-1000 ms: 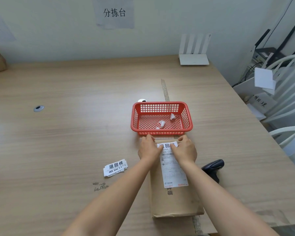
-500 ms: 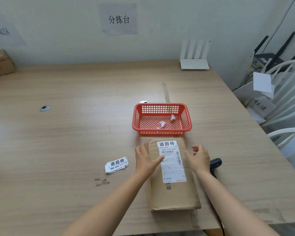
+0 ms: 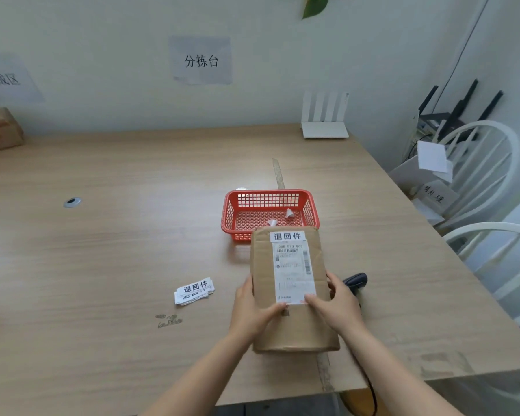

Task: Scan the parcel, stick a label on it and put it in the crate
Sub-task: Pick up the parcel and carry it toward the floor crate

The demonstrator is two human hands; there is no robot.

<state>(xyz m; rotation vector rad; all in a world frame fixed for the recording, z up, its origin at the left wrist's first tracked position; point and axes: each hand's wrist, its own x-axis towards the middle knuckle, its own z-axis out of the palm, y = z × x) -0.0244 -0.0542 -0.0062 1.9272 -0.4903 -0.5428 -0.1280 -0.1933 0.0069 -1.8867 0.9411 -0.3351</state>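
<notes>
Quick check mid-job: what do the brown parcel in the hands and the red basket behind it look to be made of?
The brown parcel looks wrapped in matte kraft paper or thin cardboard: dull tan surface, creases and a folded far end. The red mesh basket looks like moulded plastic: uniform colour, slightly glossy rim, a regular grid of holes in walls and floor.

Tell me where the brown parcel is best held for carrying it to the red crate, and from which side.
Hold the parcel by its two long side edges near the middle, one hand from each side, as the left hand and right hand do now. It is a long, flat-faced block, seemingly too wide for a one-handed grip, and a side hold keeps the label facing up on the way to the crate.
</notes>
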